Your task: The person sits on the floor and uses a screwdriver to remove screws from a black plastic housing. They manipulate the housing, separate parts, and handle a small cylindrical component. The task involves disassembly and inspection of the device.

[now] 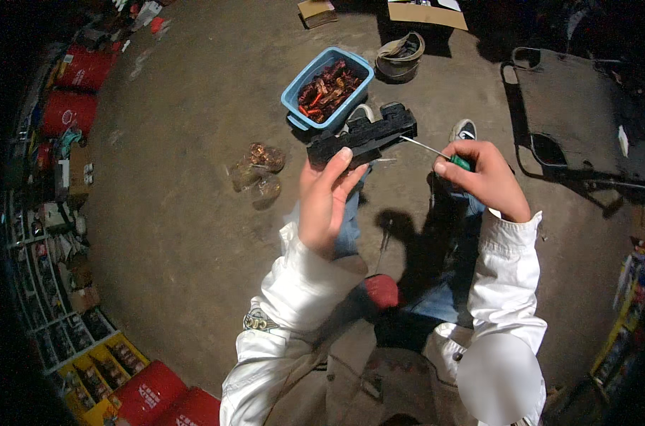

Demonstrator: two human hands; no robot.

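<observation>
My left hand (321,206) grips a long black blocky part (361,138), thumb along its near side, holding it up and tilted so that its right end is higher. In my right hand (489,177) is a screwdriver (460,163) with a green handle, pinched between thumb and fingers. Its thin metal shaft points left, and the tip meets the right end of the black part; whether it sits in a slot there is too small to tell. Behind the part, a blue plastic basin (358,98) on the floor holds a pile of dark reddish-brown pieces with some orange-red bits.
Clear bags of small brownish pieces (257,172) lie left of my hands. A dark bucket (399,69) stands beyond the basin, near a cardboard box (429,14). A folding chair or cot (578,113) is at right. Red drums (70,113) and shelves (49,291) line the left.
</observation>
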